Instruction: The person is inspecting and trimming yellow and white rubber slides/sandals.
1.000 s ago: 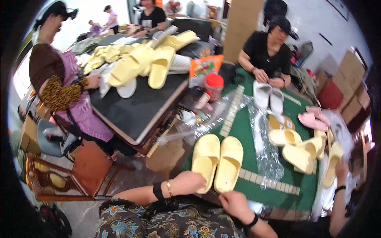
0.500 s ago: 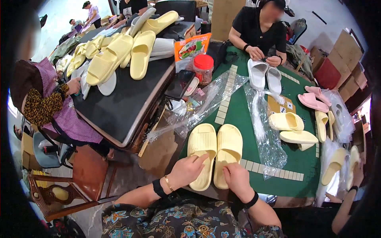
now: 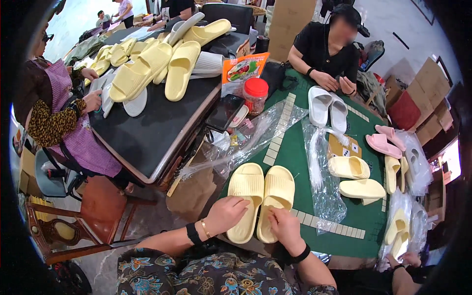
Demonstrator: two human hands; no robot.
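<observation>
Two pale yellow slippers lie side by side, soles down, on the green table (image 3: 295, 157) in front of me. My left hand (image 3: 225, 214) rests on the heel of the left slipper (image 3: 246, 194). My right hand (image 3: 285, 227) presses its fingers on the heel of the right slipper (image 3: 277, 196). Neither slipper is lifted off the table.
Clear plastic bags (image 3: 319, 167) lie beside the slippers. More yellow slippers (image 3: 350, 168), a white pair (image 3: 327, 105) and pink ones (image 3: 381, 144) sit further right. A person in black sits across the table. On the left a black table (image 3: 147, 132) holds several yellow slippers, with a person in an apron beside it.
My hands have moved up onto the heels of the two yellow slippers, which now lie closer together and squared up. The view has tilted downward.
</observation>
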